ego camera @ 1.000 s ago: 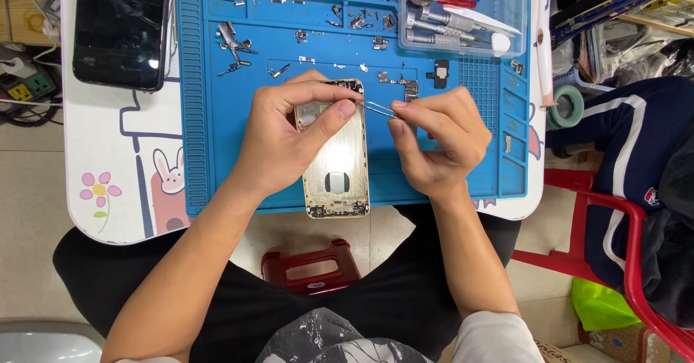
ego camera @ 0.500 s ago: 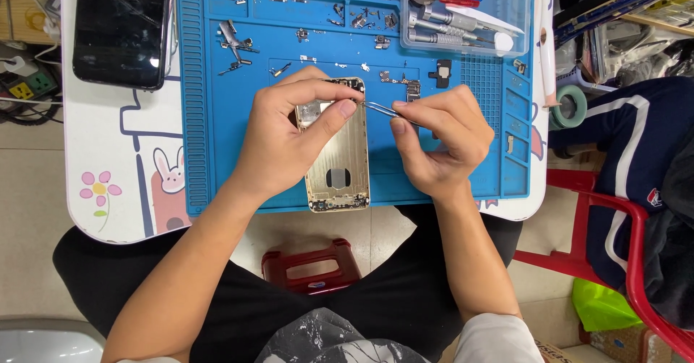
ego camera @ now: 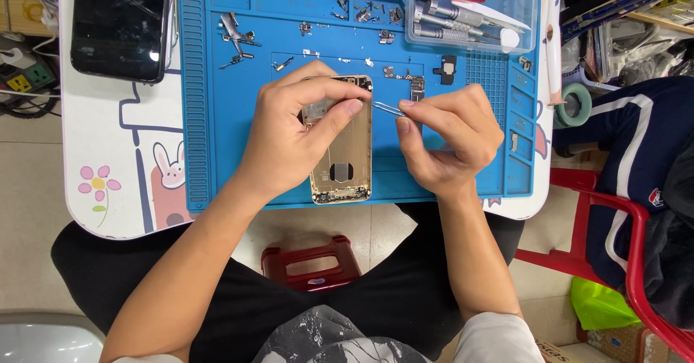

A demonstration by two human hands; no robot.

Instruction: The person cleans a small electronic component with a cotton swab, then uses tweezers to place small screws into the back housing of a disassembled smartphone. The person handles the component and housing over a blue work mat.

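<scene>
Tweezers are pinched in the right hand, tips aimed leftward at the upper end of a gold phone housing. That housing is steadied by the left hand, thumb and forefinger closed on its top edge. Its long axis is laid toward the body on the blue repair mat, between both hands, on the tabletop.

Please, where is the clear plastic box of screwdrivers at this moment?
In the head view, the clear plastic box sits at the top right corner of the blue mat, beyond the right hand.
</scene>
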